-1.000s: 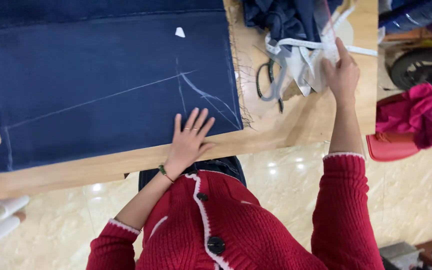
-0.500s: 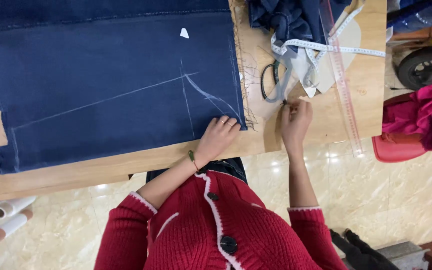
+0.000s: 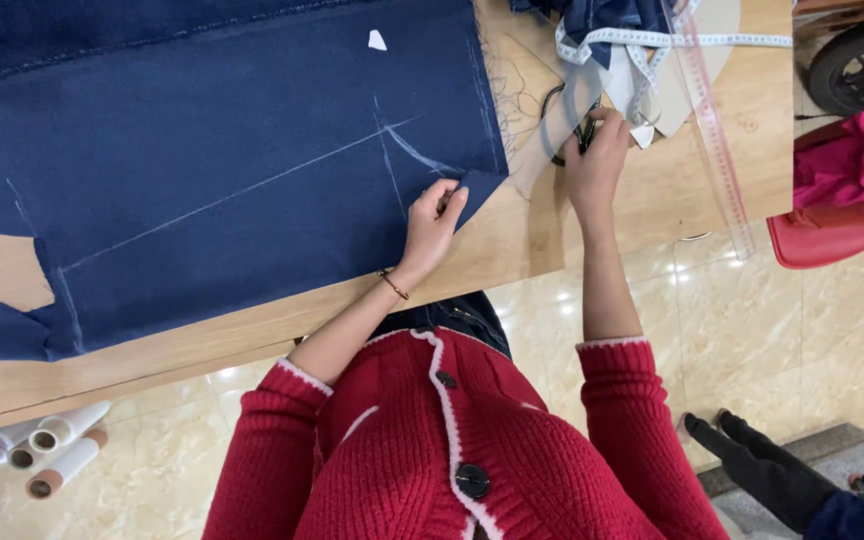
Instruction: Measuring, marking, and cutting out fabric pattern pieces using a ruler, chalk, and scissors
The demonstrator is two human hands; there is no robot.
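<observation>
A large dark blue denim cloth [image 3: 212,170] with white chalk lines lies spread on the wooden table [image 3: 252,330]. My left hand [image 3: 434,222] pinches the cloth's near right corner at the table's front edge. My right hand [image 3: 592,160] lies farther right, with its fingers closed on the black handles of the scissors [image 3: 580,135]. The scissors' blades are mostly hidden under a clear curved template [image 3: 552,140] and my hand. Both sleeves are red knit.
A white measuring tape [image 3: 652,40] and a long clear ruler [image 3: 717,140] lie on the table's right end, beside bunched dark cloth. A white chalk piece [image 3: 377,40] rests on the denim. Paper rolls [image 3: 42,450] lie on the floor; a red seat [image 3: 822,235] with pink fabric stands at right.
My left hand went from lying flat on the cloth to pinching its corner. My right hand came down from the tape pile to the table edge, then went up to the scissors.
</observation>
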